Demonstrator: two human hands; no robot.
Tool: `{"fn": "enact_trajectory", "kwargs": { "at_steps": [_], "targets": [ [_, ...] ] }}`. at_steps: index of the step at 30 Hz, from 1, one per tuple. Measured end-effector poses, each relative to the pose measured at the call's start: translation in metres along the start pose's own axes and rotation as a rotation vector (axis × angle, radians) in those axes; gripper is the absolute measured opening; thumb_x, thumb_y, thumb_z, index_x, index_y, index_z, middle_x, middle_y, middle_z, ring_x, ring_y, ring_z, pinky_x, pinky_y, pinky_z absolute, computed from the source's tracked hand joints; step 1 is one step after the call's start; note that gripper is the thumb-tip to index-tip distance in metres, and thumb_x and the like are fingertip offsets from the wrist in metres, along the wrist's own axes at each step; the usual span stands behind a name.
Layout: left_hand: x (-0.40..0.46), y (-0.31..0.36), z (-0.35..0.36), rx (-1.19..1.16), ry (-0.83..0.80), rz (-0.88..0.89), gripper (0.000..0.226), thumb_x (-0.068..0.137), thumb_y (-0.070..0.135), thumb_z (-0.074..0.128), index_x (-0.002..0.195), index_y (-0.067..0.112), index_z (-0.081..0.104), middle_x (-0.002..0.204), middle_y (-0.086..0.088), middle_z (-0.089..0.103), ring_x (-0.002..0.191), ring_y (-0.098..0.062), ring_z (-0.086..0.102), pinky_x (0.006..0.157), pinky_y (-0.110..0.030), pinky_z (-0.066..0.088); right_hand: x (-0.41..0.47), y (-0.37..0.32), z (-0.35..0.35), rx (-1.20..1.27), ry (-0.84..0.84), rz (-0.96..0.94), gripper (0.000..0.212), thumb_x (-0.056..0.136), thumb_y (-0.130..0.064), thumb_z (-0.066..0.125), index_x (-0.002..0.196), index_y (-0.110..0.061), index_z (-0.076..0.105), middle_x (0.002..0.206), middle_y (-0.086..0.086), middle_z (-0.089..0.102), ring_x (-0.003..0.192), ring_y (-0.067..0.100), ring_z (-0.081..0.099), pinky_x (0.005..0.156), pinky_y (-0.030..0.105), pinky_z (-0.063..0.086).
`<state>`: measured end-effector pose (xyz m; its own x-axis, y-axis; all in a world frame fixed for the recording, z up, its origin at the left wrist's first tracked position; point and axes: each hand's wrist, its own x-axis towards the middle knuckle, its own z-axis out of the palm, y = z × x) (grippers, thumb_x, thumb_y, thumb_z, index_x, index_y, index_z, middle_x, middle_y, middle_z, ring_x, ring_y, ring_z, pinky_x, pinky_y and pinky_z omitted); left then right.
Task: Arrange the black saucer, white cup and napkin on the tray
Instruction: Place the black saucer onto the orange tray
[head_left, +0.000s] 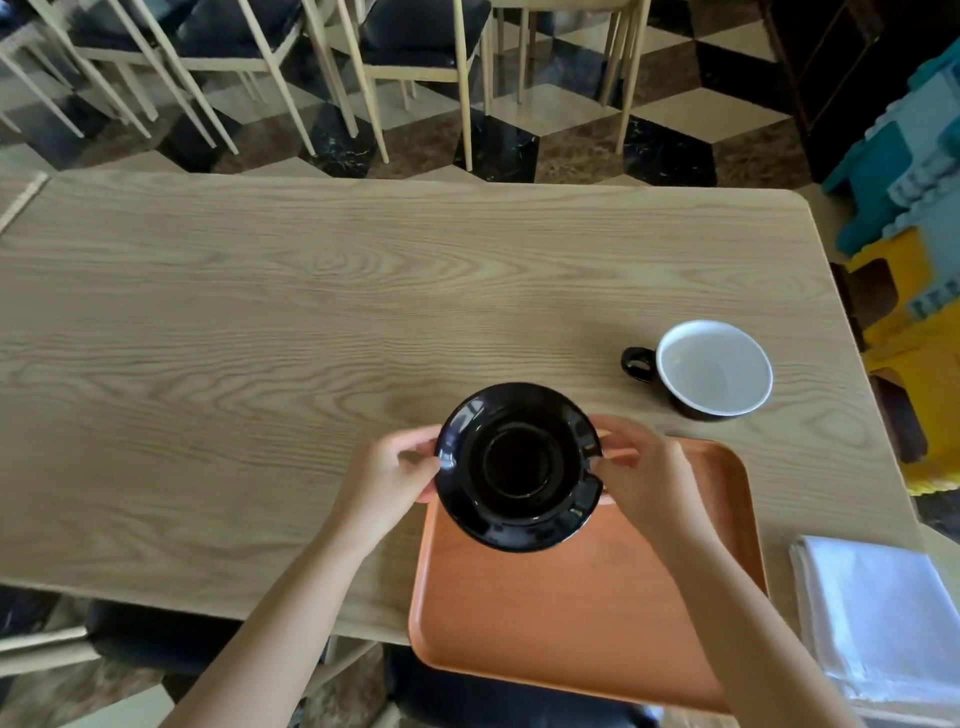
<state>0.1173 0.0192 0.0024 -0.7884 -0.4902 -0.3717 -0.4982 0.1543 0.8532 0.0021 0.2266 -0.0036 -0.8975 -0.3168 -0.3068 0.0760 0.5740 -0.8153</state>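
Note:
A glossy black saucer hangs in the air over the far left corner of an orange tray. My left hand grips its left rim and my right hand grips its right rim. The cup, white inside with a black outside and black handle, stands upright on the table beyond the tray to the right. A folded white napkin lies at the table's near right corner, beside the tray.
The wooden table stretches far to the left and back. The tray overhangs the near table edge. Wooden chairs stand on the checkered floor behind. Blue and yellow foam blocks sit past the right edge.

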Motion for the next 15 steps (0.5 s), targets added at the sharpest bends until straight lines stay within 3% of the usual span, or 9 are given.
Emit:
{"fn": "enact_trajectory", "kwargs": {
  "at_steps": [3, 5, 8, 11, 15],
  "targets": [
    [-0.008, -0.008, 0.0, 0.134, 0.017, 0.008, 0.042, 0.08, 0.0, 0.06, 0.103, 0.035, 0.067, 0.067, 0.026, 0.064, 0.059, -0.024, 0.066, 0.052, -0.025, 0.053, -0.01, 0.009, 0.005, 0.035, -0.026, 0.021, 0.044, 0.071, -0.002, 0.06, 0.102, -0.033, 0.068, 0.083, -0.003, 0.068, 0.071, 0.02, 0.066, 0.072, 0.042, 0.057],
    [-0.011, -0.011, 0.001, 0.231, 0.035, 0.033, 0.042, 0.08, 0.001, 0.061, 0.104, 0.034, 0.066, 0.068, 0.018, 0.065, 0.059, -0.027, 0.067, 0.055, -0.032, 0.054, -0.014, 0.014, 0.008, 0.076, -0.043, 0.024, 0.044, 0.072, -0.001, 0.058, 0.1, -0.033, 0.068, 0.085, 0.001, 0.069, 0.071, 0.025, 0.067, 0.071, 0.048, 0.058],
    [-0.013, -0.016, 0.005, 0.318, 0.076, 0.067, 0.036, 0.078, 0.004, 0.064, 0.106, 0.026, 0.068, 0.072, 0.013, 0.063, 0.052, -0.017, 0.06, 0.06, -0.038, 0.056, -0.017, 0.018, 0.014, 0.088, -0.037, 0.032, 0.053, 0.071, 0.003, 0.056, 0.093, -0.045, 0.065, 0.086, 0.0, 0.07, 0.072, 0.025, 0.068, 0.07, 0.048, 0.059],
    [-0.011, -0.019, 0.009, 0.369, 0.131, 0.096, 0.037, 0.074, 0.004, 0.068, 0.105, 0.024, 0.07, 0.071, 0.015, 0.06, 0.051, -0.004, 0.05, 0.06, -0.027, 0.045, -0.016, 0.022, 0.017, 0.098, -0.032, 0.04, 0.056, 0.072, 0.003, 0.056, 0.09, -0.051, 0.062, 0.085, -0.003, 0.07, 0.069, 0.019, 0.068, 0.069, 0.043, 0.06],
    [-0.009, -0.021, 0.011, 0.427, 0.15, 0.091, 0.038, 0.073, 0.005, 0.068, 0.107, 0.021, 0.069, 0.078, 0.007, 0.064, 0.054, -0.01, 0.053, 0.059, -0.022, 0.04, -0.016, 0.03, 0.02, 0.103, -0.047, 0.057, 0.05, 0.074, 0.003, 0.058, 0.104, -0.036, 0.066, 0.083, -0.006, 0.067, 0.069, 0.012, 0.066, 0.058, 0.025, 0.057]
  ]
}}
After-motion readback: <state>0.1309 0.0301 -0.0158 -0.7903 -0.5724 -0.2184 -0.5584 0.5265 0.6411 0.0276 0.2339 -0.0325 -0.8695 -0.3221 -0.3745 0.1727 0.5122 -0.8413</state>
